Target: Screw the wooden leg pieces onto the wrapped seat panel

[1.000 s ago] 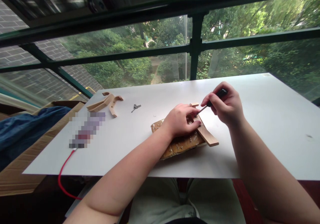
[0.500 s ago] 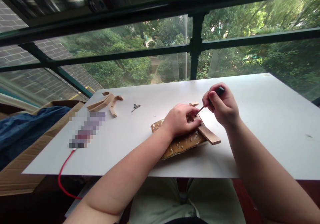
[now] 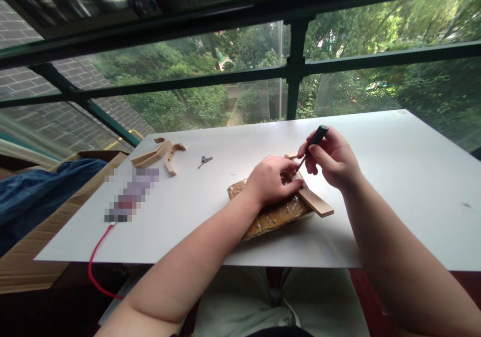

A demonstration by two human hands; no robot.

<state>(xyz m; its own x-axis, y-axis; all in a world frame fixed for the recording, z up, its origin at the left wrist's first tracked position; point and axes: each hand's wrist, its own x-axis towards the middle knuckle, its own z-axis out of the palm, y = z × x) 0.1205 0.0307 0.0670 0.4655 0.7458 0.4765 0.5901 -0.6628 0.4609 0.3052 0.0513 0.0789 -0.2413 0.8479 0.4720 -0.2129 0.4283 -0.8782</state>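
My right hand is closed around the black handle of a slim dark-shafted screwdriver, its shaft slanting down and leftward to the pale, flat, flared wooden piece. Its tip meets the wood just beside the fingers of my left hand, with which I grasp that piece between thumb and fingers; dark spots show near my fingertips, too small to make out. The piece lies across the right end of a brown package wrapped in clear film, which rests on the smooth white tabletop under my left hand. Well to the left lie a small cluster of grey metal hardware and some curved pale wooden parts.
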